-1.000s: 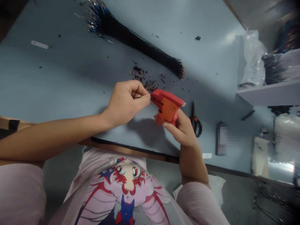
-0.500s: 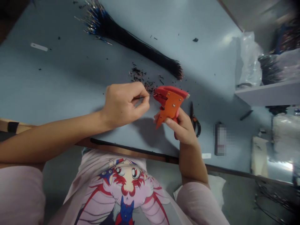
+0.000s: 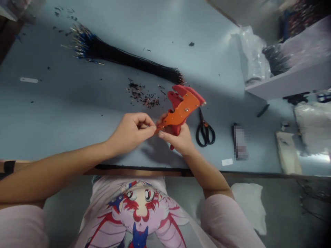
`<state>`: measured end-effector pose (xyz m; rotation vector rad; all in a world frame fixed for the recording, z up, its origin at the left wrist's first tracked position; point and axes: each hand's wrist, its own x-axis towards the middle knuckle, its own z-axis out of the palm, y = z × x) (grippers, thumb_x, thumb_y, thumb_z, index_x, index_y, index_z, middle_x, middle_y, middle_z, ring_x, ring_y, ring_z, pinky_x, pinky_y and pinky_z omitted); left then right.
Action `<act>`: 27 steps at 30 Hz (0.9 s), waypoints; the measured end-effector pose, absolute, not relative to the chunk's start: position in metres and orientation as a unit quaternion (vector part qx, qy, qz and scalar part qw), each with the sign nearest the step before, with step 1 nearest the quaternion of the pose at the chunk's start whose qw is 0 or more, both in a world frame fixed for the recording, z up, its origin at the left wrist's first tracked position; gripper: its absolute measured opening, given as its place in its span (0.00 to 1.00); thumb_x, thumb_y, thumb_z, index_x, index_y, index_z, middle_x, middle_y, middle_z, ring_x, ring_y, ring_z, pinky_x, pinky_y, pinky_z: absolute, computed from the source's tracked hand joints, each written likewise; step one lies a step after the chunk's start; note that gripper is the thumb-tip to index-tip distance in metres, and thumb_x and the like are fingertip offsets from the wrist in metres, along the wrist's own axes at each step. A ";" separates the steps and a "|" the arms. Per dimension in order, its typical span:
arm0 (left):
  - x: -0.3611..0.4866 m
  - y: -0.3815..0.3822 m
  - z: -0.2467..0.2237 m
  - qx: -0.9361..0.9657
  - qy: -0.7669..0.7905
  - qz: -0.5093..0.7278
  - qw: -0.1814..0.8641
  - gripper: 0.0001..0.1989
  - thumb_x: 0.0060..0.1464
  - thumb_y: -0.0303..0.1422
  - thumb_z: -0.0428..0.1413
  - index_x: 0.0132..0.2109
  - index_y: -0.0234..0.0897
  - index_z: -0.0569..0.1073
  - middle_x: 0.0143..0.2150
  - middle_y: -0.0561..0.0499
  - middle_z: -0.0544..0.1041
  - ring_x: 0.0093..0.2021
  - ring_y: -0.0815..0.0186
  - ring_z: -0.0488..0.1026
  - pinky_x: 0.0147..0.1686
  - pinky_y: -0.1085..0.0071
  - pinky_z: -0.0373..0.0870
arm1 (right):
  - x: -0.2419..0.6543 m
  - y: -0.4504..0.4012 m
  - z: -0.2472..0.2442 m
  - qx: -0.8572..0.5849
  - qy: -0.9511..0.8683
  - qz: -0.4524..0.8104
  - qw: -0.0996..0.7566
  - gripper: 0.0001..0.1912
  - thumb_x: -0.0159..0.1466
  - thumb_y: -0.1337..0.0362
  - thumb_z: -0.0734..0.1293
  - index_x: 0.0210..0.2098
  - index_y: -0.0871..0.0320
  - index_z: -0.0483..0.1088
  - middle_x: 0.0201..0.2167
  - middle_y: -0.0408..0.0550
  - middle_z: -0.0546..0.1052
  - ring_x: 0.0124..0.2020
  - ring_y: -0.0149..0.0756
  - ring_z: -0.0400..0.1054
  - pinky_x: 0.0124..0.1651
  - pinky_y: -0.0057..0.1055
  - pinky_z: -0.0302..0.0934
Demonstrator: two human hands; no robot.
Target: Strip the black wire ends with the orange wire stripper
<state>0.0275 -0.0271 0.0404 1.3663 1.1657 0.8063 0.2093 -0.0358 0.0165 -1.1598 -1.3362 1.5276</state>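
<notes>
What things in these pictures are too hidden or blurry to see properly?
In the head view:
- The left hand's fingers hide whatever they pinch.
- The right hand covers part of the wire stripper's handle.
- The object beside the scissors is blurred out.
- The dark bits on the table are too small to identify.

A pale blue workbench was observed bearing bundled black wires, with dark insulation clippings scattered just below them and black-handled scissors laid toward the right.
</notes>
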 end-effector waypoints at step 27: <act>0.007 -0.005 0.036 0.604 0.553 0.484 0.308 0.03 0.51 0.32 0.56 0.32 0.38 0.74 0.25 0.55 0.72 0.26 0.72 0.66 0.27 0.75 0.63 | 0.224 -0.031 0.018 -0.336 -0.360 0.822 0.286 0.15 0.57 0.63 0.70 0.41 0.63 0.67 0.32 0.49 0.74 0.30 0.39 0.73 0.33 0.39 0.69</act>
